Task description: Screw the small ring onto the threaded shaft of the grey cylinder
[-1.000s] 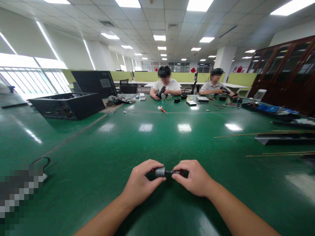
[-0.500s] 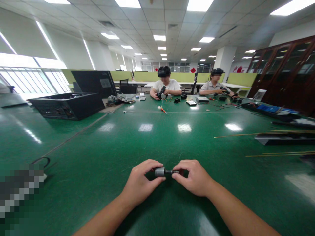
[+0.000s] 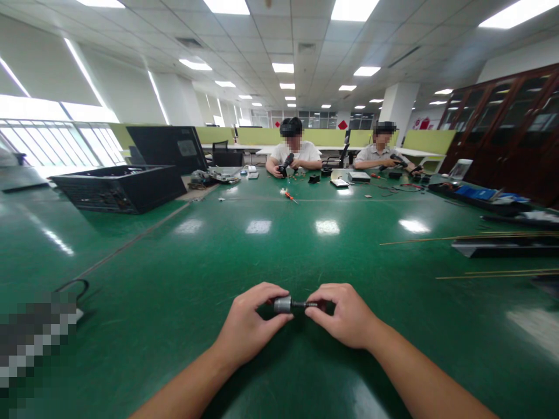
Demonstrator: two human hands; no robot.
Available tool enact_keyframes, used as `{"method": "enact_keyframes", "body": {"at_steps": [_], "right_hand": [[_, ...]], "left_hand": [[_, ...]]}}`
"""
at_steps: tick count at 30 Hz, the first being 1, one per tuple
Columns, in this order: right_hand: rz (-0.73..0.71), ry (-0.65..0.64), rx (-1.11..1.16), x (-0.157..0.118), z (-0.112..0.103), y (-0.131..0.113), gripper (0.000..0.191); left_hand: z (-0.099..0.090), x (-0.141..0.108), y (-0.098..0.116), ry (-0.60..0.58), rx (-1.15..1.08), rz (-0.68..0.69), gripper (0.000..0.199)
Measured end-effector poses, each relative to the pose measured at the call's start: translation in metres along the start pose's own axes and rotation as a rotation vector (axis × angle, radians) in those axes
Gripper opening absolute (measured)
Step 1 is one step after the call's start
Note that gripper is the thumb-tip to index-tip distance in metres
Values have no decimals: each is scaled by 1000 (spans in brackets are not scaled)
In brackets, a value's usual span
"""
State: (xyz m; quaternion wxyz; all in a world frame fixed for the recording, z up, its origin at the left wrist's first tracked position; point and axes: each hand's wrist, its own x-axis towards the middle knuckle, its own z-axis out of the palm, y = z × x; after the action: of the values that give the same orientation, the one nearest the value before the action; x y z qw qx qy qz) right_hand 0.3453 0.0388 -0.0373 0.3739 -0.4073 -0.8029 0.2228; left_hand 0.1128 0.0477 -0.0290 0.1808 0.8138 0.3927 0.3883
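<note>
A short grey metal cylinder with a thin dark stepped shaft (image 3: pixel 299 304) lies level between my two hands, low in the middle of the head view. My left hand (image 3: pixel 251 323) has its thumb and index finger closed around the cylinder end, from below and above. On the other side, my right hand (image 3: pixel 343 314) pinches the tip of the shaft between thumb and fingers. Its remaining fingers curl behind and are partly hidden. Exactly what kind of part this is, I cannot make out.
The green tabletop (image 3: pixel 262 250) spreads all around. An open black computer case (image 3: pixel 122 189) stands at the left. Across the table sit two people, one holding a power drill (image 3: pixel 287 163). An orange screwdriver (image 3: pixel 290 198) lies ahead; a dark metal channel (image 3: pixel 502 247) is at the right.
The metal piece has shifted very slightly to the left between my fingers. Both hands keep the same place and grip.
</note>
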Motion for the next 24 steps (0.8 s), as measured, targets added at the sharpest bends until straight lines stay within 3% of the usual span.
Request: {"method": "enact_keyframes", "body": {"at_steps": [24], "right_hand": [[12,3,-8,1,-1,2,8]], "left_hand": [[-1,0,0,9,17,-29,27]]}}
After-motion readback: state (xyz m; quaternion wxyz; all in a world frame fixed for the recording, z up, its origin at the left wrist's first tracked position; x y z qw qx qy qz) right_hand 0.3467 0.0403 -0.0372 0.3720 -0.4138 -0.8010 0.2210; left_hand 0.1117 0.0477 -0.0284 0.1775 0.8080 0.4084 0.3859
